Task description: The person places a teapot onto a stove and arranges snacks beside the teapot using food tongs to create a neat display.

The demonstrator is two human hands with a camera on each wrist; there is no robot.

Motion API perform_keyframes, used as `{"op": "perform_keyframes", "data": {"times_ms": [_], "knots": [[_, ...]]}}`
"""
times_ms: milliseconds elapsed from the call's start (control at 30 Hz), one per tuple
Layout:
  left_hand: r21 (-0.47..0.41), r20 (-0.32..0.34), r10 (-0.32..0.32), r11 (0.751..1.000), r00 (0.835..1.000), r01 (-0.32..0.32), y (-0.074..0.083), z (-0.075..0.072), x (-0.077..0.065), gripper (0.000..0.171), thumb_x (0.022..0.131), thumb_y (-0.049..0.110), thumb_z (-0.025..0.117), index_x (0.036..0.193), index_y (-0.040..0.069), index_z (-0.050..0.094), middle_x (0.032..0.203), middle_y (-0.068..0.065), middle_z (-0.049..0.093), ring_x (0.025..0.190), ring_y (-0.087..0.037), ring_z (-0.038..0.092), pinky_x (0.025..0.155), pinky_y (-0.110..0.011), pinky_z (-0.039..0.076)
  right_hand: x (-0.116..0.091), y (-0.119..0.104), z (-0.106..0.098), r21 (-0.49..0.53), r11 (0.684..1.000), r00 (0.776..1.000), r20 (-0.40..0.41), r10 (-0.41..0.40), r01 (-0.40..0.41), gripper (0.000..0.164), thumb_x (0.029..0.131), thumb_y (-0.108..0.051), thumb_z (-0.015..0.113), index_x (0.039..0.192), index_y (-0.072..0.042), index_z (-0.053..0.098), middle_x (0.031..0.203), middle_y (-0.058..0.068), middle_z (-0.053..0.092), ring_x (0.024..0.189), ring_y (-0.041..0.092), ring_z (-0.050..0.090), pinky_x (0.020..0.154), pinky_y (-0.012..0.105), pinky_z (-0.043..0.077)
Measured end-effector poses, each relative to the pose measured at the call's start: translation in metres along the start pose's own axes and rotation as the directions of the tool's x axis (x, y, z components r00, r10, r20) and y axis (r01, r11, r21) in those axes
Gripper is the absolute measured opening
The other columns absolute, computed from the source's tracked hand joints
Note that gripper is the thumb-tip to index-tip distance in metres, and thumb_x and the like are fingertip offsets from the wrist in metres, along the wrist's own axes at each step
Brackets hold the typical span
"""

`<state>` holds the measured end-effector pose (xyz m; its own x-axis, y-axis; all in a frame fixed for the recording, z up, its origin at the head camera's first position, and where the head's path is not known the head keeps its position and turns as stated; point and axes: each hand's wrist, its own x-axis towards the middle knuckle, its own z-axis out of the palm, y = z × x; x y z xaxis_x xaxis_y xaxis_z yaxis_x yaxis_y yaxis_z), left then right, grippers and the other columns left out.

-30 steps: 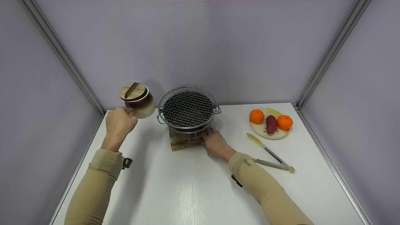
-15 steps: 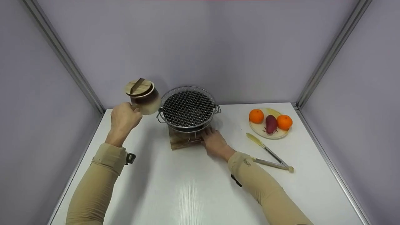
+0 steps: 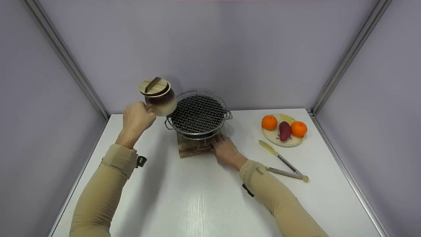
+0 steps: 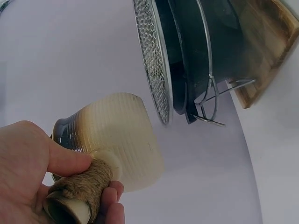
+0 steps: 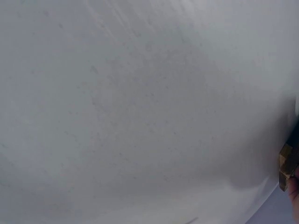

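My left hand (image 3: 138, 117) grips the rope-wrapped side handle (image 4: 88, 186) of a cream and brown ceramic teapot (image 3: 164, 104) with a wooden lid (image 3: 154, 86). The teapot is raised, its body overlapping the left rim of a round tabletop grill (image 3: 199, 115) in the head view. In the left wrist view, the teapot (image 4: 117, 130) is apart from the grill's wire mesh (image 4: 156, 70). My right hand (image 3: 227, 151) holds the front right corner of the wooden base (image 3: 189, 149) under the grill, thumb at the front and fingers along the side.
On the right lies a plate (image 3: 291, 144) with two oranges (image 3: 269, 122) and a purple sweet potato (image 3: 285, 131). Spread tongs (image 3: 291, 166) lie in front of it, beside my right forearm. Grey walls (image 3: 210, 49) enclose the white table (image 3: 184, 197) at the back and sides.
My left hand has carried the teapot up and to the right, toward the grill. The right hand has stayed at the base's corner.
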<state>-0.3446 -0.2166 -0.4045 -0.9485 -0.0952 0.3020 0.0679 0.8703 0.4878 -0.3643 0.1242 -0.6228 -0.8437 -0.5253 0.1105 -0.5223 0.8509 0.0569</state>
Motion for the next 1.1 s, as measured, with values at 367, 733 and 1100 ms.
{"op": "perform_keyframes", "data": {"times_ms": [367, 733, 1100], "knots": [[-0.004, 0.023, 0.025, 1.000, 0.999, -0.025, 0.016, 0.008, 0.008, 0.029, 0.095, 0.019, 0.059, 0.083, -0.003, 0.074, 0.099, -0.034, 0.079, 0.104, -0.061, 0.073, 0.093, -0.070, 0.056, 0.000, 0.001, 0.001, 0.017, 1.000, 1.000, 0.002, -0.003, 0.003, 0.048, 0.115, -0.033, 0.058, 0.153, -0.004, 0.055, 0.163, 0.024, 0.053, 0.144, 0.042, 0.058, 0.110, 0.054, 0.058], [-0.030, 0.033, 0.030, 0.999, 0.999, -0.029, 0.027, 0.019, 0.020, 0.031, 0.098, 0.024, 0.061, 0.078, 0.003, 0.071, 0.100, -0.032, 0.081, 0.106, -0.061, 0.074, 0.094, -0.070, 0.056, 0.001, -0.001, -0.002, 0.036, 0.999, 0.999, 0.046, 0.016, -0.017, 0.050, 0.116, -0.034, 0.055, 0.158, -0.007, 0.052, 0.167, 0.022, 0.049, 0.144, 0.041, 0.058, 0.110, 0.054, 0.057], [-0.034, 0.051, 0.050, 0.998, 0.997, -0.049, 0.037, 0.038, 0.032, 0.028, 0.095, 0.020, 0.060, 0.086, -0.001, 0.075, 0.101, -0.031, 0.081, 0.104, -0.059, 0.075, 0.094, -0.068, 0.057, 0.001, -0.001, -0.002, 0.045, 0.999, 0.999, 0.042, 0.018, -0.020, 0.043, 0.116, -0.033, 0.055, 0.152, -0.009, 0.055, 0.157, 0.019, 0.055, 0.139, 0.039, 0.058, 0.110, 0.053, 0.057]]}}
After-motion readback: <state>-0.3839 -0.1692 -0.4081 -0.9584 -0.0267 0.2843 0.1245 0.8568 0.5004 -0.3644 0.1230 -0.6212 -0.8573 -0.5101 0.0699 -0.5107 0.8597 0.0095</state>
